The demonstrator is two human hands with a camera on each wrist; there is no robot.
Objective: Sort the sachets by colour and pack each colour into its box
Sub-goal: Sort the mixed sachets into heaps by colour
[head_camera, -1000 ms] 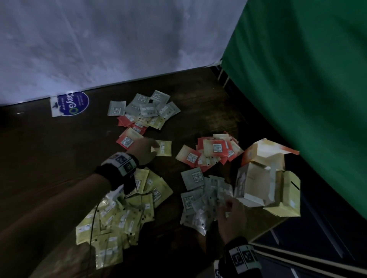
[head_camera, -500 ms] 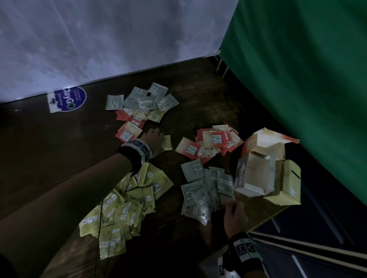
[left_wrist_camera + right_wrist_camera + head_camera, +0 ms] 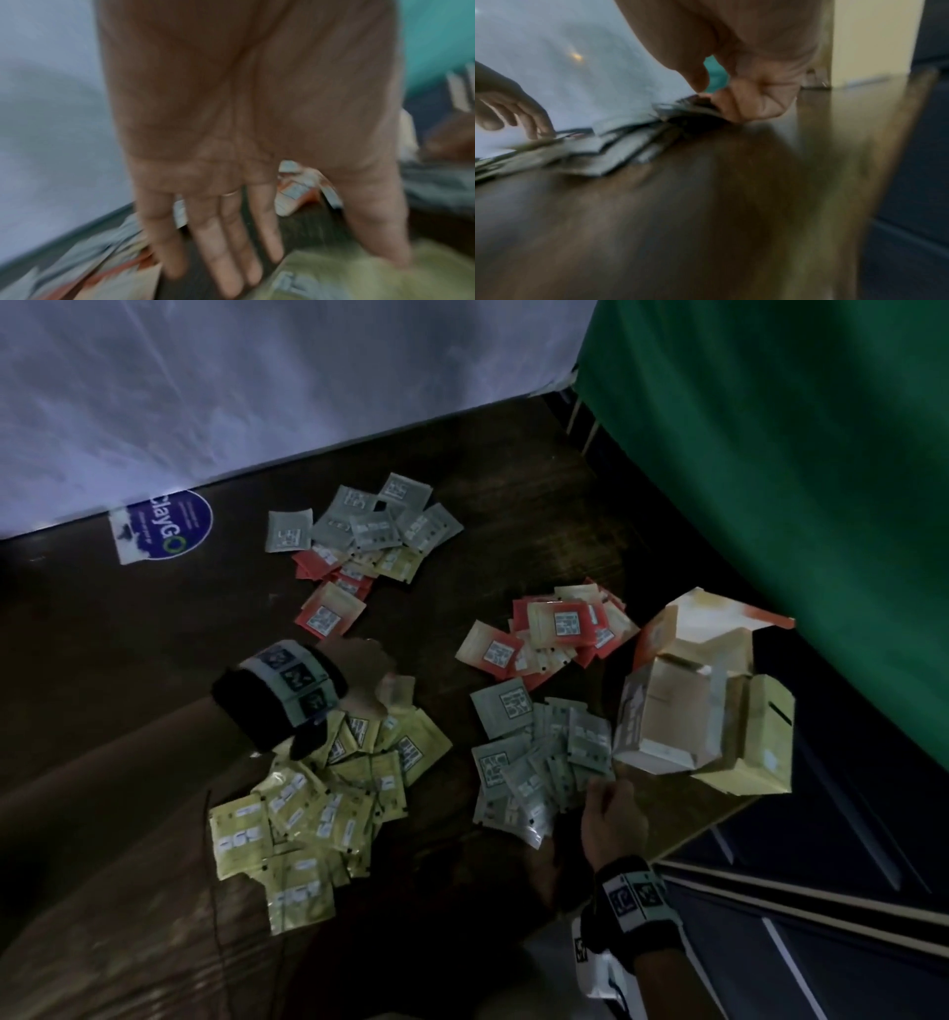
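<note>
Sorted sachets lie on the dark wooden table: a yellow pile [image 3: 318,803], a grey pile [image 3: 539,762] and a red pile [image 3: 560,629]. A mixed heap [image 3: 369,531] sits further back. My left hand [image 3: 372,672] hovers at the far end of the yellow pile, blurred. In the left wrist view its fingers [image 3: 226,253] are straight and the thumb lies over a yellow sachet [image 3: 347,280]. My right hand [image 3: 611,809] is at the near edge of the grey pile, its fingers [image 3: 752,105] curled on the top grey sachets [image 3: 680,109]. Open boxes [image 3: 678,711] stand right of the piles.
A yellow box [image 3: 760,752] leans beside the white one at the table's right edge [image 3: 719,824], with an orange box [image 3: 662,634] behind. A blue round sticker [image 3: 169,526] lies at the back left. A white sheet and a green cloth [image 3: 770,454] close off the back and right.
My left hand has drawn back from the mixed heap to the yellow pile, a yellow sachet under it. My right hand slid to the grey pile's near edge.
</note>
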